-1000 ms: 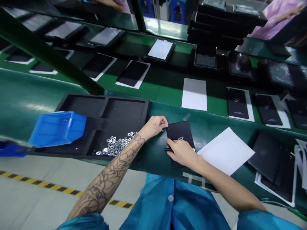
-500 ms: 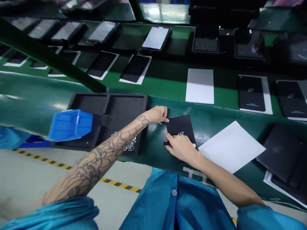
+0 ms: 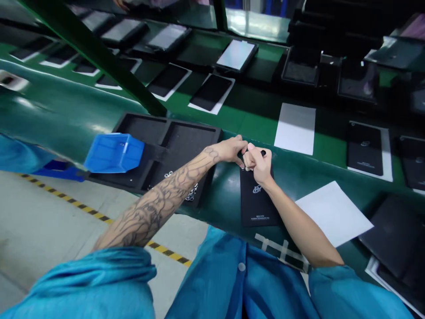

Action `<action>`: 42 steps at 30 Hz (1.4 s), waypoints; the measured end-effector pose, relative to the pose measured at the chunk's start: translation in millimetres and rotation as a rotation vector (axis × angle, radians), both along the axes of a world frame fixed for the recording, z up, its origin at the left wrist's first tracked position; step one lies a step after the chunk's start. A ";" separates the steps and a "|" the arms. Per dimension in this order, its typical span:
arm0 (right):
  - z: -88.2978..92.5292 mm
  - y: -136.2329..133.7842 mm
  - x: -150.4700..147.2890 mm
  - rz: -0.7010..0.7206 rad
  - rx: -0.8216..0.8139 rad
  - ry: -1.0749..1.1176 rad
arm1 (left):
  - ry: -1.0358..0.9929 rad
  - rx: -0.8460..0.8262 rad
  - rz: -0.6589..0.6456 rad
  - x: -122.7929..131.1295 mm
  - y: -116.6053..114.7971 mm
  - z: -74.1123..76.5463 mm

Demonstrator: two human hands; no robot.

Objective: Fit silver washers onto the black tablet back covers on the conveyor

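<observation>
A black tablet back cover (image 3: pixel 257 201) with a white logo lies on the green bench in front of me. My right hand (image 3: pixel 258 164) is closed in a fist round a thin black tool at the cover's far left corner. My left hand (image 3: pixel 232 149) rests beside it, fingers pinched at the same corner; what they hold is too small to see. Both hands touch each other there.
A black foam tray (image 3: pixel 172 141) to the left holds small silver washers (image 3: pixel 191 195), with a blue bin (image 3: pixel 114 153) on its left end. White sheets (image 3: pixel 332 212) and more black covers (image 3: pixel 365 148) lie right and on the conveyor beyond. A green beam (image 3: pixel 99 53) crosses at upper left.
My right hand moved from the cover's near left edge up to its far corner and now meets my left hand there. The camera view shifted, so the cover shows full length.
</observation>
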State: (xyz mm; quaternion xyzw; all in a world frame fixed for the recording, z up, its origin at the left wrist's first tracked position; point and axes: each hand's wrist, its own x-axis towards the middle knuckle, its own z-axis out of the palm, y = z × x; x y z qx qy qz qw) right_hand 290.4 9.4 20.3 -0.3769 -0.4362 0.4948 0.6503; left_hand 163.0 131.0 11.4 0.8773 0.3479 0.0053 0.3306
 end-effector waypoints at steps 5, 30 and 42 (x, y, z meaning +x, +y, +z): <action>-22.6 14.0 -15.1 0.040 -0.013 -0.014 | -0.146 0.294 0.241 -105.6 -51.0 32.5; -44.3 8.6 -18.8 0.057 0.089 -0.388 | 0.030 0.290 0.386 -224.4 -118.3 7.1; -47.9 4.8 -31.1 -0.050 0.123 -0.354 | -0.188 0.646 0.681 -192.8 -147.6 32.5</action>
